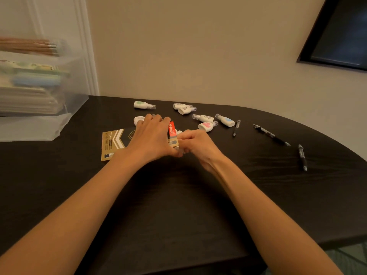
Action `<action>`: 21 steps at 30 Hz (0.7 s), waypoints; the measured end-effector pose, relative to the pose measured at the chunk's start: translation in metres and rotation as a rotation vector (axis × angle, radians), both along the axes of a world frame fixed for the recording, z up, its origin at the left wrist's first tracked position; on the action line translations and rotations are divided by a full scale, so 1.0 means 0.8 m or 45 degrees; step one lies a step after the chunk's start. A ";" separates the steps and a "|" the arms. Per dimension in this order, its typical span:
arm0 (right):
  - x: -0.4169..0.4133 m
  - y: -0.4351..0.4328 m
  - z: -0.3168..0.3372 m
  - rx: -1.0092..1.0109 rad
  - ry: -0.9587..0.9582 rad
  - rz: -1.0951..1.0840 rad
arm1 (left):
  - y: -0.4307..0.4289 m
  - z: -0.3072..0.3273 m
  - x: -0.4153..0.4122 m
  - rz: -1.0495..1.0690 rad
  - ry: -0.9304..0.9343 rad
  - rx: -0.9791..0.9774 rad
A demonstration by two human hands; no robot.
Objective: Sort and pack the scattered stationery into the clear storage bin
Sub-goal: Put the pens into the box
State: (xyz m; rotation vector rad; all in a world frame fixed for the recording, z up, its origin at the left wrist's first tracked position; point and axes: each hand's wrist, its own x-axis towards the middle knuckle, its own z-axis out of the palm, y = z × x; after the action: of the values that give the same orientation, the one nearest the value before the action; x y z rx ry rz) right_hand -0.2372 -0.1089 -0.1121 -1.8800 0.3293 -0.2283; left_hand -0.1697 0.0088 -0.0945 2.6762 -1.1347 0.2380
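Cardboard box (113, 144) (flat), left hand (153, 134), right hand (195, 144) gripping

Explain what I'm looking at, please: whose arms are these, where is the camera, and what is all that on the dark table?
There is no machine here. A person wears one camera on the head, and it looks down at their own bare arms. The left hand grips a black and gold box lying on the dark table. The right hand seems to pinch the box's near end. Beyond the hands lie several small white capped bottles and three black pens. The clear storage bin stands at the far left. It is blurred, but pencils show in it.
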 end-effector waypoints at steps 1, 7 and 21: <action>-0.001 -0.006 0.001 -0.016 0.038 0.014 | -0.004 0.001 -0.002 -0.011 0.002 0.002; -0.013 -0.073 0.004 0.220 -0.172 -0.128 | -0.049 0.008 -0.007 -0.022 0.001 0.014; 0.037 -0.211 -0.034 -0.750 0.450 -1.021 | -0.108 -0.004 0.013 0.042 -0.014 0.134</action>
State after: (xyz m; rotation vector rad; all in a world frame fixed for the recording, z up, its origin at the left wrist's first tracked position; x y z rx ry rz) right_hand -0.2074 -0.2779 -0.1391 -2.2713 1.3838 -0.5778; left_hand -0.1595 -0.0775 -0.0974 2.7899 -1.1375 0.2039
